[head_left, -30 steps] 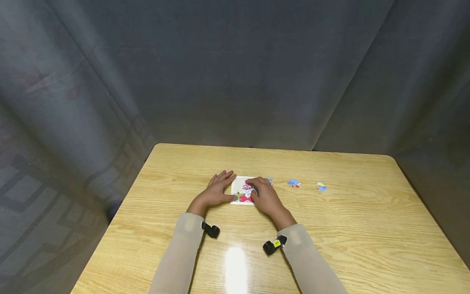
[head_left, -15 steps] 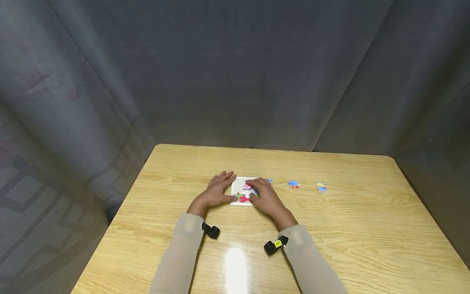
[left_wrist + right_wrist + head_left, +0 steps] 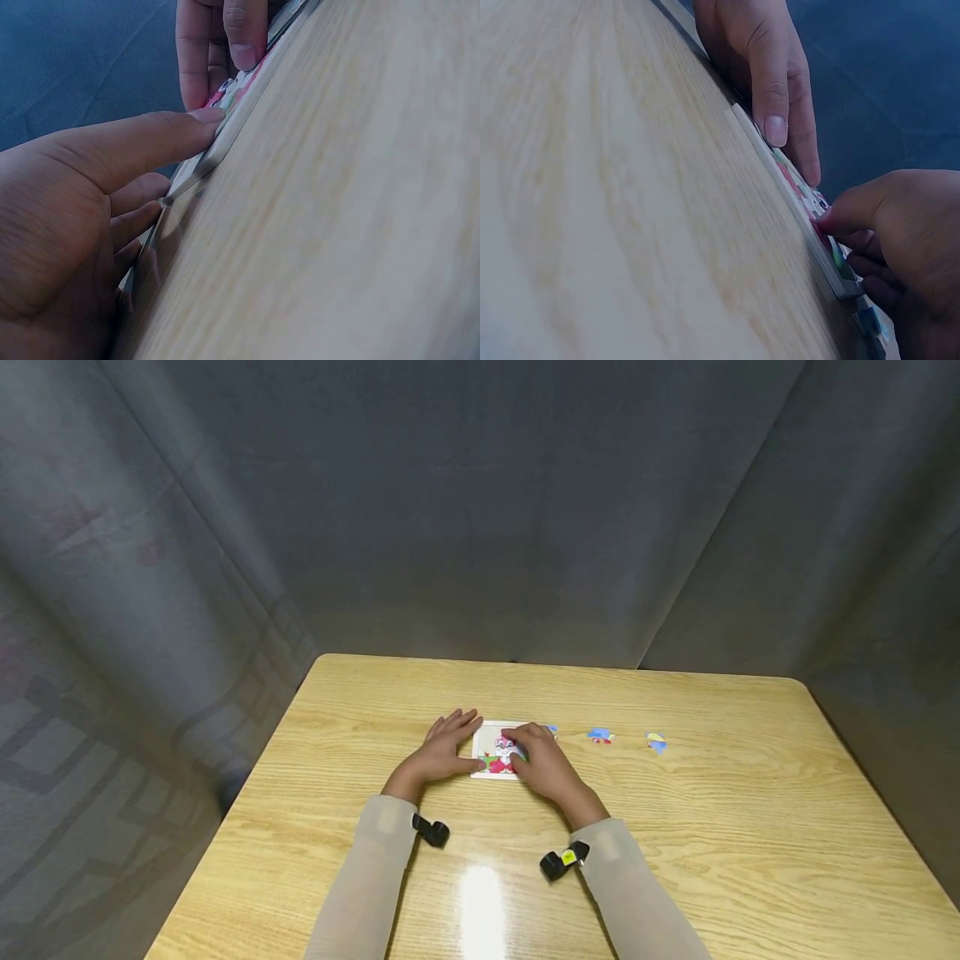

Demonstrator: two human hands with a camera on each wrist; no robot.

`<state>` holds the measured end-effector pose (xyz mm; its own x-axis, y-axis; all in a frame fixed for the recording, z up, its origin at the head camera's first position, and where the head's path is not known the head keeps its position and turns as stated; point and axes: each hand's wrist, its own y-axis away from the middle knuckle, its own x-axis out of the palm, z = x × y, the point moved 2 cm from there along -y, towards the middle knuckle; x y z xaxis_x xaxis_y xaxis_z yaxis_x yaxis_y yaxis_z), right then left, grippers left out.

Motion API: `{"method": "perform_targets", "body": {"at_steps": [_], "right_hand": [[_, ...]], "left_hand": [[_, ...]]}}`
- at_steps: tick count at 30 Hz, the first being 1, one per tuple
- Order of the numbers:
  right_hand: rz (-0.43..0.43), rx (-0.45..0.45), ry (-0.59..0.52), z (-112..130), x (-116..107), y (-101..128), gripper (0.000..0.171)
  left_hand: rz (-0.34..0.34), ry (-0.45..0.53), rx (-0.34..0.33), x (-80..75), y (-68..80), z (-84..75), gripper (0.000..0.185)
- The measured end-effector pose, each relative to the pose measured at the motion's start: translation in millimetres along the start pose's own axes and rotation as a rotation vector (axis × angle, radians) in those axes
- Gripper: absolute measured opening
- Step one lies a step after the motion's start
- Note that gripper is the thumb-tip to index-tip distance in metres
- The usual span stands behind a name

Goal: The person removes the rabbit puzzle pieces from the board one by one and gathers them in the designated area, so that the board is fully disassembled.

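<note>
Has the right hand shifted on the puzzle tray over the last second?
Barely. The right hand has crept slightly left over the puzzle tray, judged against the loose blue piece, which stays put on the table.

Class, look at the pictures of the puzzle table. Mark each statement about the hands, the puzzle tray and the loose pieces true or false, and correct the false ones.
1. The left hand rests at the left edge of the puzzle tray. True.
2. The right hand is lifted well off the tray. False: its fingers press on the picture.
3. Loose puzzle pieces lie right of the tray. True.
4. The table is glass. False: it is light wood grain.
</note>
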<state>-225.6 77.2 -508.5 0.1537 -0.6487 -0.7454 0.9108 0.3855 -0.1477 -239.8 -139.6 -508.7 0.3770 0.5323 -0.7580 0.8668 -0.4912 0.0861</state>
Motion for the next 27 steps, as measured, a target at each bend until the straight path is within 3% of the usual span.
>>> {"method": "perform_targets", "body": {"at_steps": [10, 27], "right_hand": [[0.036, -0.046, 0.088, 2.1, -1.1, 1.4, 0.040], [-0.001, -0.034, 0.084, 3.5, -7.5, 4.1, 0.042]], "left_hand": [[0.002, 0.008, 0.004, -0.1, 2.2, -0.4, 0.083], [-0.003, -0.008, 0.004, 2.0, -0.1, 0.8, 0.084]]}}
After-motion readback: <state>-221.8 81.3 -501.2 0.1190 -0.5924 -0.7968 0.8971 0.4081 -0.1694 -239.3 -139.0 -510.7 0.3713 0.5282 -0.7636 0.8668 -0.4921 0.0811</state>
